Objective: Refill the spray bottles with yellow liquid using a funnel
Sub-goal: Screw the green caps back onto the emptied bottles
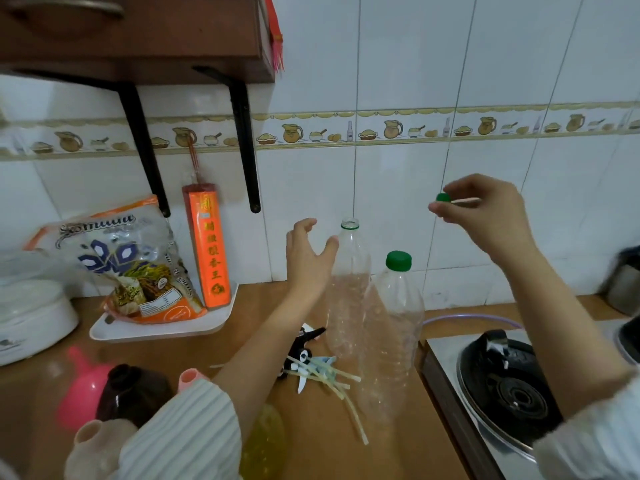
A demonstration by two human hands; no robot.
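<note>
Two clear empty plastic bottles stand on the wooden counter. The uncapped bottle [348,271] is at the back, and the capped bottle [394,327] with a green lid stands just right of it. My left hand [308,254] is spread beside the uncapped bottle's neck, thumb touching it. My right hand [485,213] is raised to the right and pinches a small green cap [442,197]. Spray heads with dip tubes [315,368] lie on the counter in front of the bottles. A pink funnel [83,393] lies at the lower left. Yellow liquid in a container [263,441] shows under my left sleeve.
A white tray [156,332] holds a snack bag and an orange incense box at the left. A dark brown jug [135,393] and a white appliance [31,317] sit further left. A gas stove [505,386] is at the right. A wooden shelf hangs above.
</note>
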